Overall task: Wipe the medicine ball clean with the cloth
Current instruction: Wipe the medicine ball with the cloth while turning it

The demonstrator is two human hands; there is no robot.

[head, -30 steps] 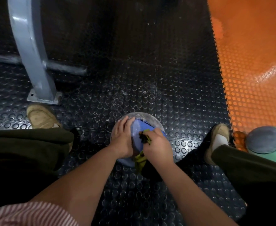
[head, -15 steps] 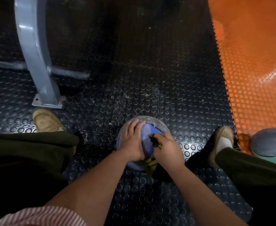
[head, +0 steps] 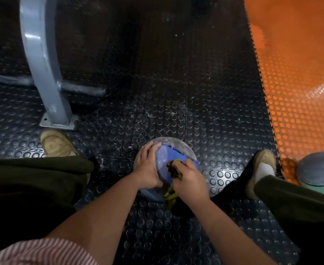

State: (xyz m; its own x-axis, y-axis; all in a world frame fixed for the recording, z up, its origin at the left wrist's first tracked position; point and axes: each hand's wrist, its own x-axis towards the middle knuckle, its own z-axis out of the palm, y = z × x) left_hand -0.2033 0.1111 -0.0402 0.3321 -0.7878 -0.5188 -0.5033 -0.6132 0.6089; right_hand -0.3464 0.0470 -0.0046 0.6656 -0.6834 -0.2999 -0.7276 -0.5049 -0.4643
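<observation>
Lower centre: left hand [head: 147, 169] flat, steadying ball [head: 173, 143]; right hand [head: 191, 181] gripping cloth [head: 174, 169], rubbing top; far side looking dusty, unwiped

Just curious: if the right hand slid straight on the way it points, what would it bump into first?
Probably the fingers of the left hand, resting on the ball just ahead of the right hand and its cloth; depth is unclear.
</observation>
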